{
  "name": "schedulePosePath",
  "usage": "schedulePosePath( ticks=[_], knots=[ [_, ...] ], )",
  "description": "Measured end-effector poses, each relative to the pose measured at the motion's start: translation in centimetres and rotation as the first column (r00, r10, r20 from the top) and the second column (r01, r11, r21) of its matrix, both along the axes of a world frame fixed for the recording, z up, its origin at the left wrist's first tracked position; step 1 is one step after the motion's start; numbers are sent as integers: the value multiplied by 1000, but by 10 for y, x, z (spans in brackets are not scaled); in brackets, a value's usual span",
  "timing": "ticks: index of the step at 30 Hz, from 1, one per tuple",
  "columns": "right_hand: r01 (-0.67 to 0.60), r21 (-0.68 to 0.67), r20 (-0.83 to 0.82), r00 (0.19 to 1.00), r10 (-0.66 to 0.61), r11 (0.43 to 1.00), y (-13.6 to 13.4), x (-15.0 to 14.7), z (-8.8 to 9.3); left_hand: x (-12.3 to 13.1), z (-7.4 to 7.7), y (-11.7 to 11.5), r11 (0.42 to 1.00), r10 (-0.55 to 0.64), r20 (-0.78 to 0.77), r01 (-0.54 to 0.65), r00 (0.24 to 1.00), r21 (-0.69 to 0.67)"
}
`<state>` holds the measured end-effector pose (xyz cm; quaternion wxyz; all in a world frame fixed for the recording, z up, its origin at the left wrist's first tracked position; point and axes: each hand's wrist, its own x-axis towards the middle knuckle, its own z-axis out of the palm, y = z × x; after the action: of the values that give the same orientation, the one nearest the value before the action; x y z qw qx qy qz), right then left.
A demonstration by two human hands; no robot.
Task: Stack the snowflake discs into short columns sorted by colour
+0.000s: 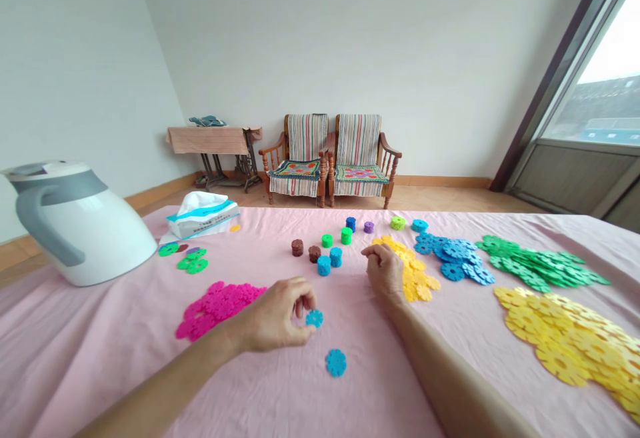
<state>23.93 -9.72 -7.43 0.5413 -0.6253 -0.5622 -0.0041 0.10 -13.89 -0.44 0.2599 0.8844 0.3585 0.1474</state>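
Observation:
My left hand (277, 318) is closed in a pinch on a blue snowflake disc (315, 319) just above the pink tablecloth (310, 398). Another blue disc (336, 362) lies flat a little nearer to me. My right hand (385, 269) rests farther back with its fingers curled, beside a small yellow disc pile (417, 271); what it holds, if anything, is hidden. Two stacked blue disc columns (330, 261) stand between my hands.
Short stacks in brown (305, 250), green (337, 238), purple and blue stand farther back. Loose piles: magenta (215, 308), blue (457, 255), green (540, 266), yellow (570, 338). A white kettle (75, 225) and tissue pack (203, 218) sit left. Two chairs (330, 158) stand behind.

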Motion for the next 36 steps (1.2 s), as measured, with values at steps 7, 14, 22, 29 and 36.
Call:
schedulePosePath(
  ticks=[7, 14, 22, 29, 36],
  knots=[
    [-14, -3, -4, 1000, 14, 1000, 0, -1, 0, 14, 15, 71, 980, 130, 160, -151, 979, 132],
    [-14, -9, -6, 1000, 14, 1000, 0, -1, -1, 38, 6, 91, 973, 100, -5, -97, 995, 210],
    [-23, -13, -10, 1000, 22, 1000, 0, -1, -1, 43, 4, 99, 969, 89, -81, -67, 993, 239],
    [-30, -21, -7, 1000, 30, 999, 1, -1, -1, 43, 3, 97, 973, 51, -103, -26, 993, 231],
    [-24, 0, -15, 1000, 24, 1000, 1, -1, -2, 40, 12, 91, 970, 49, -85, -27, 995, 241]
  ],
)
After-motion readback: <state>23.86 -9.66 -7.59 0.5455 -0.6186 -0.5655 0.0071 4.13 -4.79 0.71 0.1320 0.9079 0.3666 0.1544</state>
